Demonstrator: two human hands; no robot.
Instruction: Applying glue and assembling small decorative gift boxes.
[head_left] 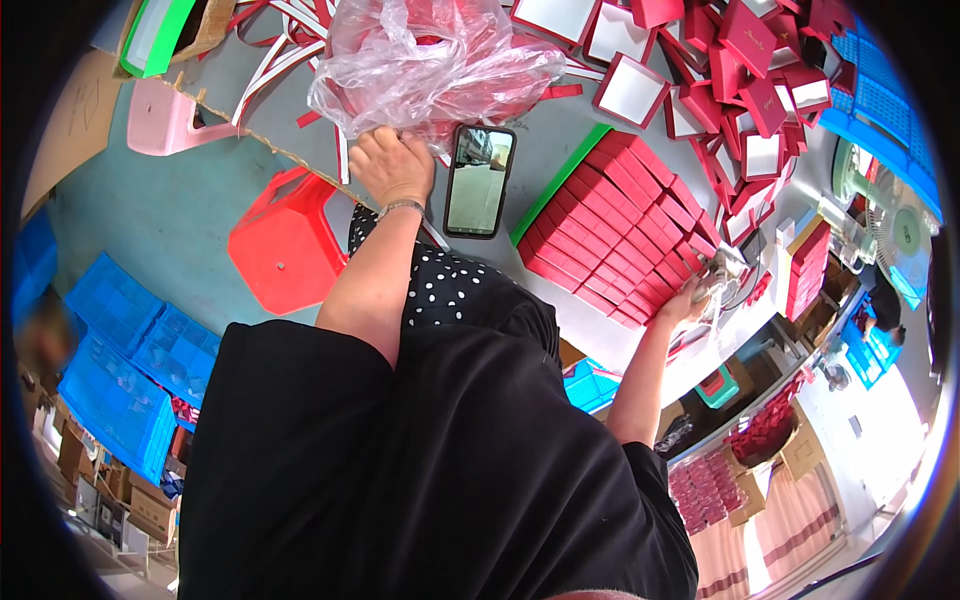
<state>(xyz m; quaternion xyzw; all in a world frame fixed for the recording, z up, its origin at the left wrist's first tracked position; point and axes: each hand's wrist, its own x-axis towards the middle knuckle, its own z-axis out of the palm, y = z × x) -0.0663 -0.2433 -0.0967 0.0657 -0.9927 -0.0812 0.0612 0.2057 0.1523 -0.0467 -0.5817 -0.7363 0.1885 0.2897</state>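
Note:
At the near edge of the grey table, my left hand point(391, 165) is closed in a fist against a clear plastic bag point(430, 60) with red contents, and its fingers are curled on the film. A phone point(479, 182) with a lit screen lies just to the right of that hand. Far to the right, my right hand point(683, 304) rests by the near corner of a block of stacked red boxes point(615, 230). Its fingers close round a pale grey, cable-like thing point(722, 282) that I cannot make out.
Open red boxes with white insides point(632, 90) pile up at the far right. Red and white ribbons point(290, 40) lie at the back left. A red stool point(285, 245) stands beside my left arm, and blue crates point(125, 350) stand on the floor behind it.

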